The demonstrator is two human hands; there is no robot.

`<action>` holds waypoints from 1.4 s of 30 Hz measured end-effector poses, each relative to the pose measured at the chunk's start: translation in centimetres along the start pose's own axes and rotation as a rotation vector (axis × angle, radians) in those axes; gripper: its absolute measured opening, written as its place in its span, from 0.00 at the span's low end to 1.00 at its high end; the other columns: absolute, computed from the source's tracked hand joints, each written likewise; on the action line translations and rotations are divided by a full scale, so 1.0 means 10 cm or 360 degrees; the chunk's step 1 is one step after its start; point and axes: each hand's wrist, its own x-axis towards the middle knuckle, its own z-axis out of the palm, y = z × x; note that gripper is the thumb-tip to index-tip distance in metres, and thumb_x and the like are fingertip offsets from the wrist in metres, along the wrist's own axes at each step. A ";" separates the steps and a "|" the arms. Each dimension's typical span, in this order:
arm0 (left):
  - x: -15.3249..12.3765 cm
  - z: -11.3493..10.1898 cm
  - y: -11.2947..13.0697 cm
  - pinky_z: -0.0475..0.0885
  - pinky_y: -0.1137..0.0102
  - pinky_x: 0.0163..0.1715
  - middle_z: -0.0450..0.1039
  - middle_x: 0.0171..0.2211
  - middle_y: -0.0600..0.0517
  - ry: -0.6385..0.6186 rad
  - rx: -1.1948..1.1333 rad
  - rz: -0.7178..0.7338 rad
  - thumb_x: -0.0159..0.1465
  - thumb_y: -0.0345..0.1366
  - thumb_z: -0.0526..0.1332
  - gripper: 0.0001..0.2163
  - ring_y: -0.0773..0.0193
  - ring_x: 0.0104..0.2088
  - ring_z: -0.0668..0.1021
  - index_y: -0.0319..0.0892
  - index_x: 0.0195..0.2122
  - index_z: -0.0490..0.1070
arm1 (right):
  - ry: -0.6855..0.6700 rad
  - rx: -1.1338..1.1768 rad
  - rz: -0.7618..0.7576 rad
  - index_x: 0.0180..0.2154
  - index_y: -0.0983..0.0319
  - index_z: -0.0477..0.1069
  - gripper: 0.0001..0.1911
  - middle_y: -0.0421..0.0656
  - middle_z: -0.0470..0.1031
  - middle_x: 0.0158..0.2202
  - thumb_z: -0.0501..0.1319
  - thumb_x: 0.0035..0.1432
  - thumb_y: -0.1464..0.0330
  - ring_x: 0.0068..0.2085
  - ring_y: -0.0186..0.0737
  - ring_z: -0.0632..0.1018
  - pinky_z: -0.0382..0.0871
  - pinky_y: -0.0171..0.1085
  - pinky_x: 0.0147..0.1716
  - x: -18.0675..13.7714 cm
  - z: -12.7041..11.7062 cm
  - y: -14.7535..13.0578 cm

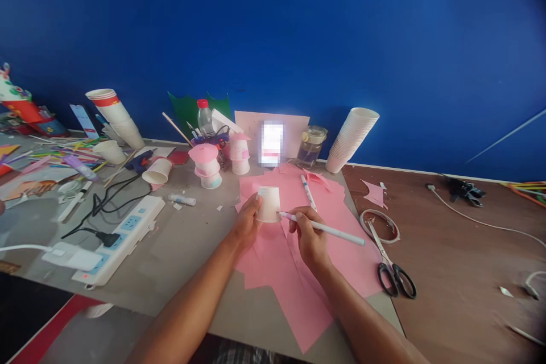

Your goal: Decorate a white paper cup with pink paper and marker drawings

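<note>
My left hand is closed around a small white paper cup, holding it upside down on the pink paper sheets. My right hand grips a white marker pen whose tip touches the cup's lower right edge. A second white marker lies on the pink paper just behind. Black-handled scissors rest to the right of my right hand.
Pink-capped cup mushrooms stand behind. A leaning stack of white cups, a glass jar, a water bottle, a power strip with cables, a tape ring and loose cups surround the grey board.
</note>
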 end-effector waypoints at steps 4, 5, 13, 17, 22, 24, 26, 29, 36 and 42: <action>0.00 0.00 0.00 0.67 0.71 0.32 0.73 0.29 0.52 -0.0012 0.0044 -0.0005 0.57 0.49 0.67 0.17 0.67 0.30 0.73 0.38 0.37 0.74 | -0.0047 0.0050 -0.0015 0.27 0.60 0.71 0.09 0.36 0.66 0.17 0.56 0.56 0.65 0.22 0.34 0.67 0.59 0.34 0.23 -0.01 0.00 0.00; 0.00 0.00 0.00 0.67 0.71 0.32 0.73 0.29 0.52 -0.0016 0.0052 -0.0004 0.57 0.49 0.67 0.18 0.66 0.30 0.73 0.38 0.37 0.74 | -0.0054 0.0050 -0.0019 0.27 0.60 0.71 0.09 0.36 0.66 0.17 0.56 0.56 0.65 0.22 0.34 0.67 0.59 0.34 0.23 -0.01 0.00 0.00; 0.01 0.00 0.00 0.67 0.71 0.31 0.72 0.29 0.51 -0.0023 0.0059 0.0007 0.56 0.50 0.67 0.18 0.65 0.31 0.73 0.38 0.36 0.74 | -0.0029 0.0037 -0.0006 0.26 0.60 0.70 0.09 0.36 0.65 0.17 0.57 0.55 0.65 0.21 0.33 0.66 0.59 0.34 0.22 0.00 0.01 -0.02; 0.01 0.00 0.01 0.68 0.70 0.32 0.72 0.28 0.51 -0.0009 0.0075 -0.0003 0.56 0.50 0.67 0.18 0.64 0.32 0.73 0.38 0.35 0.74 | -0.0040 0.0045 0.0008 0.26 0.60 0.71 0.09 0.36 0.65 0.17 0.57 0.56 0.64 0.21 0.34 0.66 0.59 0.34 0.22 0.00 0.00 -0.02; 0.00 0.01 0.02 0.68 0.70 0.32 0.72 0.29 0.51 -0.0012 0.0096 0.0013 0.56 0.50 0.67 0.18 0.64 0.31 0.73 0.38 0.35 0.74 | -0.0048 0.0024 0.0000 0.26 0.60 0.71 0.09 0.36 0.65 0.17 0.57 0.56 0.64 0.21 0.34 0.66 0.59 0.34 0.22 -0.01 0.00 -0.03; -0.01 0.02 0.03 0.68 0.69 0.33 0.73 0.30 0.50 -0.0026 0.0100 0.0013 0.56 0.50 0.67 0.18 0.62 0.33 0.74 0.38 0.36 0.74 | -0.0052 0.0017 0.0000 0.26 0.60 0.71 0.09 0.36 0.65 0.17 0.57 0.55 0.64 0.21 0.34 0.66 0.59 0.34 0.22 -0.01 0.00 -0.03; -0.01 0.03 0.03 0.69 0.68 0.34 0.74 0.31 0.50 -0.0043 0.0110 0.0008 0.56 0.50 0.67 0.19 0.61 0.34 0.75 0.38 0.37 0.74 | -0.0066 0.0015 0.0004 0.26 0.60 0.71 0.09 0.36 0.65 0.17 0.57 0.55 0.65 0.21 0.34 0.66 0.60 0.34 0.22 -0.01 0.00 -0.02; -0.02 0.03 0.03 0.69 0.67 0.34 0.74 0.31 0.49 -0.0047 0.0111 0.0003 0.56 0.50 0.67 0.19 0.60 0.34 0.75 0.38 0.37 0.74 | -0.0091 -0.0002 0.0002 0.25 0.60 0.70 0.08 0.36 0.65 0.17 0.56 0.54 0.66 0.21 0.34 0.67 0.61 0.35 0.22 0.00 0.00 -0.04; 0.00 0.00 0.02 0.69 0.69 0.32 0.71 0.27 0.52 0.0024 0.0072 0.0021 0.56 0.50 0.67 0.18 0.65 0.29 0.72 0.38 0.33 0.73 | -0.0203 -0.0064 0.0055 0.22 0.59 0.68 0.09 0.34 0.62 0.15 0.56 0.53 0.67 0.21 0.35 0.66 0.64 0.37 0.27 0.00 -0.02 -0.08; 0.00 0.03 0.04 0.70 0.68 0.34 0.73 0.29 0.51 -0.0010 0.0076 0.0021 0.55 0.45 0.69 0.15 0.60 0.34 0.76 0.38 0.34 0.74 | -0.0160 0.0058 0.0054 0.25 0.59 0.69 0.08 0.35 0.63 0.16 0.56 0.55 0.66 0.24 0.36 0.69 0.63 0.36 0.28 0.01 -0.05 -0.02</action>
